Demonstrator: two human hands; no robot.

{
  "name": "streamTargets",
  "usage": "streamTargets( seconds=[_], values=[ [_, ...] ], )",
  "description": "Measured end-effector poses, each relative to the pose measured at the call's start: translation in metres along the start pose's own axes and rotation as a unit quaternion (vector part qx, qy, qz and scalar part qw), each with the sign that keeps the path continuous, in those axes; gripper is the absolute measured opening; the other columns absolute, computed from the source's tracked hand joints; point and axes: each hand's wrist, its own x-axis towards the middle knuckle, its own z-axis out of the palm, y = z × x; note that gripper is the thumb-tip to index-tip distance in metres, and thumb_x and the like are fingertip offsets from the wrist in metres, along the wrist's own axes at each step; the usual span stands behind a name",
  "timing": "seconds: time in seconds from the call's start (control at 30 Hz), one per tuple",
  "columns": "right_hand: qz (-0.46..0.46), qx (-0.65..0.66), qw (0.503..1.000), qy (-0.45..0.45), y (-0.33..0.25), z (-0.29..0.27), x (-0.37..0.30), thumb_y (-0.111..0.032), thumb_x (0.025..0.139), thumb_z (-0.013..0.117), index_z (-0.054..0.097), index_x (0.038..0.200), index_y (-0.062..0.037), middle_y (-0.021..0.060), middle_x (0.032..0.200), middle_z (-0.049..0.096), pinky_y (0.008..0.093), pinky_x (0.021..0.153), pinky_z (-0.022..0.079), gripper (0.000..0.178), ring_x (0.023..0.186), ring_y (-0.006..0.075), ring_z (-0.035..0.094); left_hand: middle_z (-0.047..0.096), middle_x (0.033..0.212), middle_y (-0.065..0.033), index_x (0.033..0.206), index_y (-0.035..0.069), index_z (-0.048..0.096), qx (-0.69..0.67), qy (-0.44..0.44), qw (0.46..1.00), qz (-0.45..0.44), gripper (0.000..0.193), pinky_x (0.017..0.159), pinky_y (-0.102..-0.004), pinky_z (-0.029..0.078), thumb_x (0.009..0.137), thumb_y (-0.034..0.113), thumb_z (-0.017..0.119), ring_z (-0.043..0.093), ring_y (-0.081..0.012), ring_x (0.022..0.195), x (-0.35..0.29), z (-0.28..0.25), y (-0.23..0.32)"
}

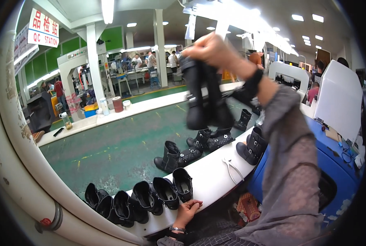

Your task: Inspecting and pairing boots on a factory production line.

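My right hand (209,50), raised high in front of me, is closed on the tops of a pair of black boots (203,96). They hang toe-down above the green surface, slightly blurred. Low at the white ledge's near edge rests my left hand (188,211), its fingers curled together with nothing visible in them. Just beyond it stands a black boot (183,184), the right end of a row of several upright black boots (144,197) with open tops toward me. A pair of pliers (232,169) with pale handles lies on the white ledge (209,180) farther right.
More black buckled boots (168,156) stand and lie on the green surface (121,141) beyond the ledge. A buckled boot pair (252,145) stands at the ledge's right. Blue machine (326,151) on the right, thick pale pipes (31,192) on the left. People work in the background.
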Motion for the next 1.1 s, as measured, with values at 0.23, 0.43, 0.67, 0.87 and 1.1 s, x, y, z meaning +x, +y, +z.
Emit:
streamTargets(
  seconds=[0.23, 0.43, 0.67, 0.87, 1.1],
  values=[
    [-0.038, 0.037, 0.992, 0.11, 0.046, 0.208, 0.0, -0.041, 0.077, 0.069, 0.057, 0.053, -0.0017, 0.0179, 0.053, 0.054, 0.0393, 0.047, 0.043, 0.048, 0.049, 0.0327, 0.056, 0.071, 0.096, -0.0082, 0.104, -0.002, 0.067, 0.061, 0.04, 0.997, -0.04, 0.021, 0.082, -0.0251, 0.052, 0.093, 0.014, 0.057, 0.067, -0.0126, 0.089, 0.002, 0.012, 0.013],
    [-0.054, 0.042, 0.994, 0.083, 0.039, 0.353, -0.04, -0.041, 0.083, 0.061, 0.061, 0.064, -0.0037, 0.0177, 0.062, 0.061, 0.0431, 0.057, 0.05, 0.042, 0.061, 0.0358, 0.062, 0.067, 0.097, -0.0116, 0.101, -0.007, 0.062, 0.045, 0.073, 0.995, -0.059, 0.018, 0.077, -0.0294, 0.058, 0.092, 0.008, 0.061, 0.065, -0.0184, 0.089, 0.014, -0.003, -0.012],
    [-0.015, 0.167, 0.924, -0.345, 0.009, 0.401, -0.11, -0.027, 0.066, 0.073, 0.07, 0.079, -0.0018, 0.0196, 0.077, 0.067, 0.0435, 0.073, 0.052, 0.029, 0.078, 0.037, 0.066, 0.068, 0.088, -0.012, 0.096, -0.008, 0.065, 0.035, 0.121, 0.988, -0.091, 0.016, 0.068, -0.0257, 0.054, 0.091, 0.008, 0.062, 0.066, -0.0166, 0.079, 0.002, 0.011, -0.009],
    [-0.053, 0.084, 0.904, -0.416, -0.002, 0.42, -0.11, -0.018, 0.062, 0.071, 0.072, 0.079, -0.0031, 0.0184, 0.082, 0.069, 0.0406, 0.072, 0.053, 0.023, 0.082, 0.0347, 0.067, 0.069, 0.09, -0.0116, 0.098, -0.006, 0.064, 0.023, 0.132, 0.98, -0.144, 0.016, 0.067, -0.0262, 0.053, 0.091, 0.009, 0.062, 0.065, -0.015, 0.075, -0.013, 0.028, -0.005],
    [-0.032, 0.252, 0.915, -0.313, -0.004, 0.306, -0.11, -0.031, 0.076, 0.066, 0.065, 0.106, 0.0011, 0.0239, 0.1, 0.066, 0.0401, 0.085, 0.051, 0.044, 0.097, 0.0356, 0.064, 0.07, 0.087, -0.0098, 0.097, -0.005, 0.068, 0.032, 0.093, 0.995, -0.027, 0.02, 0.072, -0.0262, 0.055, 0.092, 0.013, 0.06, 0.068, -0.0142, 0.081, -0.003, -0.007, -0.077]
  ],
)
